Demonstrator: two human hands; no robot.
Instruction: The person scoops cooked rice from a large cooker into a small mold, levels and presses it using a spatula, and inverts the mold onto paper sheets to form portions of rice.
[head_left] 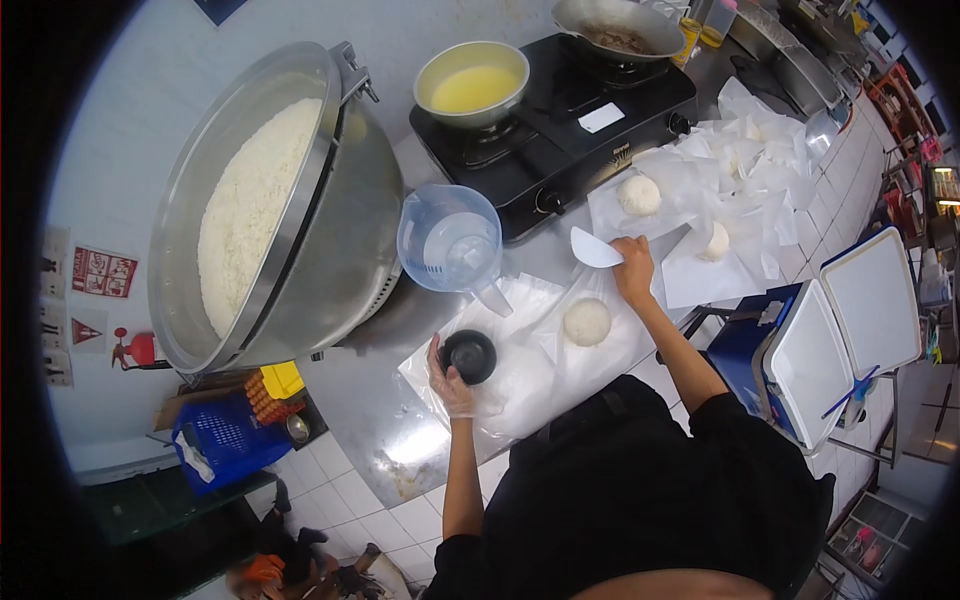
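Note:
My left hand [452,385], in a clear plastic glove, grips a small black bowl [468,357] over white wrapping paper [510,400]. What the bowl contains is hard to make out. In my right hand [633,268] is a white rice paddle [595,249] with a broad rounded blade; its handle is hidden by the fingers. Between my hands, a rounded mound of white rice [587,322] lies on the paper. Farther right, a second rice mound [639,195] and a third rice mound [713,242] sit on separate sheets.
A large steel rice pot [350,220], lid-less and tilted in view, stands left. Near it is a clear measuring jug [450,240] of water. Behind, a black gas stove [560,130] carries a pan of yellow liquid [473,88] and a wok [620,30]. A blue cooler [745,345] stands right.

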